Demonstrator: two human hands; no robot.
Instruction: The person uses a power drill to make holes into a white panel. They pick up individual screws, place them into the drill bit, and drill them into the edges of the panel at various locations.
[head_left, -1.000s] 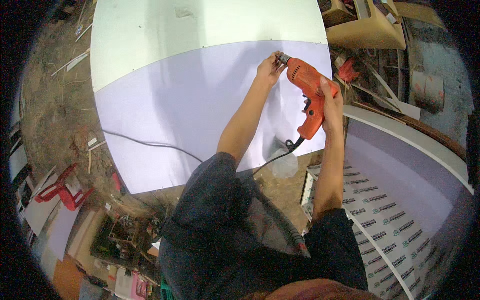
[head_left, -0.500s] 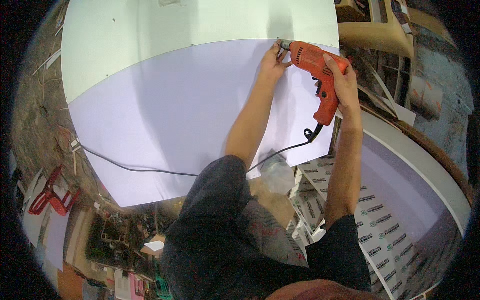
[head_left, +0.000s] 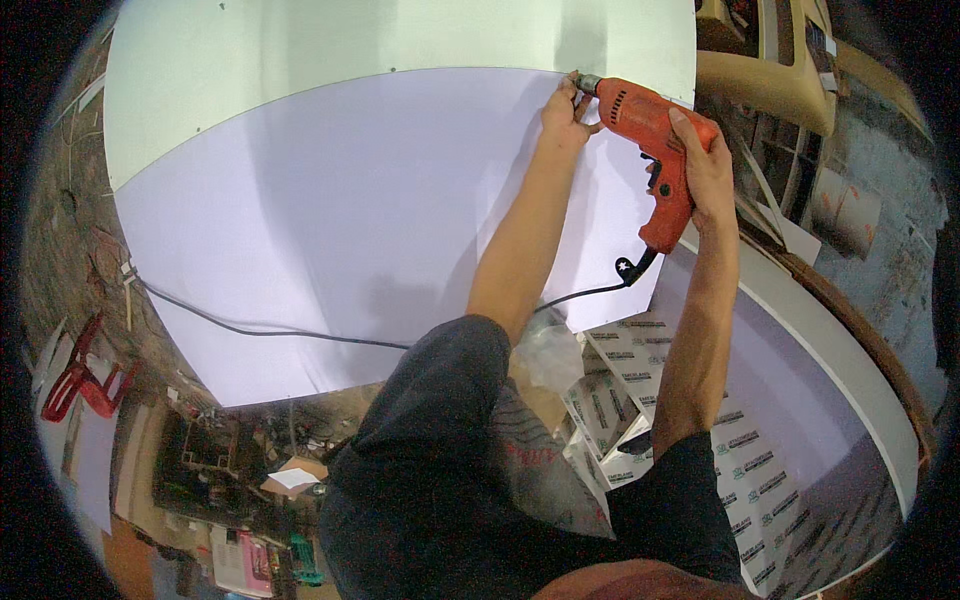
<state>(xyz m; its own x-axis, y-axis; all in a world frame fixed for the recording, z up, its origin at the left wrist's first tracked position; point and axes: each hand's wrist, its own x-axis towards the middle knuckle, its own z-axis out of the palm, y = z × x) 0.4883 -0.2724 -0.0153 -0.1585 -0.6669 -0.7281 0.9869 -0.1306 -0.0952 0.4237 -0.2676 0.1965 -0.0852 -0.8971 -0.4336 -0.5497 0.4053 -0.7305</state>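
The orange drill [head_left: 650, 150] and both hands have travelled up along the white panel [head_left: 330, 220] toward its far edge; the left hand [head_left: 567, 108] now pinches at the drill's tip there; the black cord [head_left: 300, 333] trails longer across the panel.

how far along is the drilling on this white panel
Done: small dark dots along the panel's top seam look like fasteners already in. In hand: the right hand grips the orange drill, its tip at the seam's right end, where the left hand pinches at the bit. Left: the panel's other edges show no dots; whether they need any can't be told.
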